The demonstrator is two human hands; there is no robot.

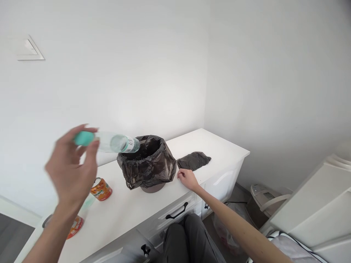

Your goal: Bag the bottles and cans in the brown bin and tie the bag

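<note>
My left hand (74,162) grips a clear plastic bottle (120,143) by its green cap end, tilted sideways. The bottle's far end is over the rim of a small bin (150,164) lined with a black bag. My right hand (188,178) rests with curled fingers on the white cabinet top (214,146), beside the bin and just in front of a folded black bag (194,160). Nothing shows in its fingers. An orange can (101,189) stands left of the bin.
Partly behind my left forearm is another orange-red can (75,227). White walls rise behind the cabinet. A black drawer handle (177,211) faces my legs. On the floor at the right sit a grey-beige appliance (264,199) and a plastic bag (229,226).
</note>
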